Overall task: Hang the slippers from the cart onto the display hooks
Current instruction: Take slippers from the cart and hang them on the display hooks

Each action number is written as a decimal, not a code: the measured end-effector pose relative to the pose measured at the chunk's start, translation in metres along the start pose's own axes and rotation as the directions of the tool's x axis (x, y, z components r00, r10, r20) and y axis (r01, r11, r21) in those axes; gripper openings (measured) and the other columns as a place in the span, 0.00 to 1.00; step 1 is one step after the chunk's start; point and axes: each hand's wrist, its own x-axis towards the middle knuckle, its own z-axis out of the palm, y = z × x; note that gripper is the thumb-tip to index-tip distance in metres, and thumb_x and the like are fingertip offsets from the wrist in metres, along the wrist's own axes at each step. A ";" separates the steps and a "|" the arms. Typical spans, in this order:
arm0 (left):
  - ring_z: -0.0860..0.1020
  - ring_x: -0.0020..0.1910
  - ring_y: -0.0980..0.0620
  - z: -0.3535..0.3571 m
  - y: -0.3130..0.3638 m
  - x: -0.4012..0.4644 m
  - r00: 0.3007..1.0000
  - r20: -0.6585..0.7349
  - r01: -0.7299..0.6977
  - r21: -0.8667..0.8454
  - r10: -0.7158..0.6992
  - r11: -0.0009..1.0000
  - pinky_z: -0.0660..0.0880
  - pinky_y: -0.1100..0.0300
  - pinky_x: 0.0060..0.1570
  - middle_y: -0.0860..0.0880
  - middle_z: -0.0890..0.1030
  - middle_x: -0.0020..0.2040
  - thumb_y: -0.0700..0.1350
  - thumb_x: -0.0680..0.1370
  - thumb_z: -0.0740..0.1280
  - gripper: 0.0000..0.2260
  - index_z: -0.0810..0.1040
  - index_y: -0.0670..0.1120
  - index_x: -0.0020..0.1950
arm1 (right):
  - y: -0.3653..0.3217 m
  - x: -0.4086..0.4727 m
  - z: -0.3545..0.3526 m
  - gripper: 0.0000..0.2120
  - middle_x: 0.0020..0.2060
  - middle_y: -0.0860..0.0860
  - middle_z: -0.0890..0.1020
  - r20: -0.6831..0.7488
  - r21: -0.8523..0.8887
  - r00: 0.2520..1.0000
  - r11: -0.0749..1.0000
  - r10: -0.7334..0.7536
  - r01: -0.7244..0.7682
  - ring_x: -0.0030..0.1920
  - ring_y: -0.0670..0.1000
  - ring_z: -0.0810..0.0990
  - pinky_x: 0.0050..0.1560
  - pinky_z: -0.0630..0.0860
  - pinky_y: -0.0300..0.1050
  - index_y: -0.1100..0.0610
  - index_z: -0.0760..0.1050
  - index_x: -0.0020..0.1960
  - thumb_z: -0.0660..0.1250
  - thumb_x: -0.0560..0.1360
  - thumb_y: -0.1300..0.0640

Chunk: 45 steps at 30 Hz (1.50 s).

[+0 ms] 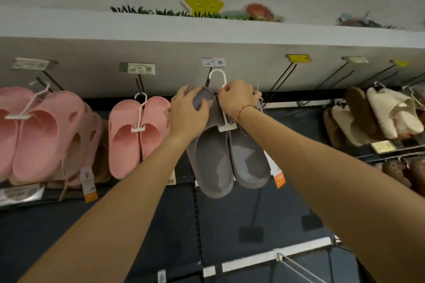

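Note:
A pair of grey slippers (220,156) hangs on a white plastic hanger (219,76) whose curved top is over a black display hook (208,80) under a price tag. My left hand (187,112) grips the toe end of the left grey slipper. My right hand (236,99) pinches the hanger's stem just below its curve. An orange label (279,179) dangles from the right slipper. The cart is out of view.
Pink slippers (138,135) hang on the hook to the left, more pink pairs (41,133) further left. Beige and brown slippers (377,115) hang at right. Bare black hooks (282,78) stick out between. A white shelf (207,30) with toys runs above.

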 end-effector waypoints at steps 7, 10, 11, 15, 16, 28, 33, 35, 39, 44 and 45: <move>0.67 0.72 0.45 0.028 -0.034 0.036 0.999 0.014 0.034 -0.085 -0.033 0.996 0.64 0.51 0.72 0.47 0.67 0.74 0.55 0.77 0.61 0.24 0.72 0.50 0.73 | 0.013 0.053 0.041 0.11 0.41 0.52 0.80 0.052 0.097 0.998 0.995 0.024 -0.029 0.50 0.55 0.74 0.55 0.59 0.51 0.54 0.78 0.45 0.62 0.80 0.49; 0.68 0.72 0.44 0.041 -0.054 0.055 0.999 0.026 0.041 -0.072 -0.039 0.997 0.64 0.50 0.73 0.45 0.67 0.74 0.49 0.81 0.62 0.21 0.71 0.49 0.74 | 0.017 0.073 0.063 0.09 0.42 0.53 0.81 0.057 0.117 0.998 0.993 0.021 -0.028 0.51 0.56 0.75 0.61 0.60 0.54 0.54 0.76 0.43 0.62 0.79 0.52; 0.68 0.72 0.44 0.045 -0.060 0.061 0.999 0.021 0.037 -0.058 -0.036 0.998 0.64 0.48 0.73 0.45 0.67 0.73 0.49 0.81 0.62 0.21 0.71 0.49 0.73 | 0.018 0.079 0.070 0.09 0.42 0.53 0.81 0.051 0.125 0.999 0.992 0.020 -0.026 0.51 0.56 0.76 0.63 0.60 0.55 0.54 0.77 0.43 0.62 0.79 0.52; 0.68 0.71 0.43 0.061 -0.076 0.084 1.000 -0.009 0.027 -0.060 -0.028 0.998 0.65 0.45 0.73 0.46 0.68 0.72 0.53 0.78 0.61 0.23 0.71 0.49 0.73 | 0.024 0.099 0.095 0.11 0.40 0.53 0.81 -0.002 0.165 1.000 0.986 -0.014 0.014 0.46 0.55 0.75 0.58 0.62 0.52 0.55 0.78 0.43 0.62 0.80 0.52; 0.68 0.72 0.43 0.065 -0.079 0.090 1.000 -0.014 0.024 -0.062 -0.025 0.998 0.65 0.45 0.73 0.46 0.69 0.72 0.53 0.78 0.60 0.24 0.71 0.49 0.73 | 0.024 0.105 0.099 0.11 0.40 0.52 0.81 -0.012 0.161 1.000 0.987 -0.020 0.022 0.46 0.55 0.76 0.55 0.62 0.51 0.54 0.78 0.42 0.62 0.79 0.51; 0.62 0.74 0.40 0.128 -0.141 0.119 0.997 0.077 -0.051 0.309 0.028 0.950 0.63 0.43 0.71 0.48 0.62 0.78 0.54 0.81 0.59 0.22 0.68 0.52 0.75 | 0.071 0.154 0.193 0.11 0.44 0.56 0.82 0.112 0.188 0.994 0.982 -0.001 -0.020 0.48 0.57 0.79 0.57 0.68 0.51 0.58 0.80 0.47 0.65 0.79 0.51; 0.56 0.77 0.39 0.160 -0.179 0.110 0.992 0.126 -0.047 0.490 -0.017 0.871 0.58 0.39 0.72 0.47 0.49 0.82 0.55 0.85 0.52 0.20 0.68 0.52 0.75 | 0.104 0.158 0.247 0.15 0.43 0.54 0.82 0.149 0.209 0.986 0.977 -0.071 0.038 0.48 0.56 0.80 0.57 0.74 0.55 0.54 0.80 0.46 0.61 0.80 0.45; 0.52 0.79 0.41 0.170 -0.191 0.108 0.987 0.159 -0.068 0.541 -0.023 0.838 0.55 0.39 0.74 0.47 0.46 0.83 0.56 0.86 0.48 0.22 0.60 0.54 0.80 | 0.119 0.161 0.259 0.14 0.44 0.54 0.81 0.207 0.210 0.968 0.972 -0.145 0.101 0.46 0.55 0.80 0.53 0.79 0.55 0.52 0.79 0.44 0.62 0.78 0.44; 0.48 0.81 0.43 0.196 -0.223 0.102 0.952 0.277 -0.060 0.588 -0.131 0.807 0.49 0.42 0.76 0.48 0.44 0.83 0.57 0.86 0.45 0.24 0.50 0.57 0.82 | 0.152 0.162 0.276 0.12 0.46 0.56 0.81 0.483 0.248 0.820 0.946 -0.307 0.208 0.47 0.56 0.80 0.50 0.79 0.51 0.58 0.79 0.49 0.67 0.77 0.49; 0.51 0.81 0.42 0.217 -0.246 0.089 0.851 0.442 -0.071 0.632 -0.285 0.771 0.49 0.42 0.77 0.48 0.46 0.83 0.58 0.85 0.44 0.25 0.50 0.56 0.82 | 0.186 0.155 0.283 0.18 0.47 0.53 0.80 0.737 0.023 0.644 0.960 -0.205 0.279 0.49 0.53 0.78 0.56 0.75 0.50 0.55 0.79 0.53 0.62 0.79 0.41; 0.54 0.80 0.42 0.219 -0.250 0.086 0.816 0.474 -0.060 0.637 -0.329 0.769 0.51 0.42 0.77 0.47 0.50 0.83 0.58 0.85 0.45 0.25 0.52 0.55 0.82 | 0.191 0.152 0.283 0.16 0.44 0.51 0.79 0.778 0.006 0.601 0.960 -0.181 0.281 0.46 0.52 0.77 0.54 0.75 0.50 0.53 0.78 0.49 0.62 0.80 0.41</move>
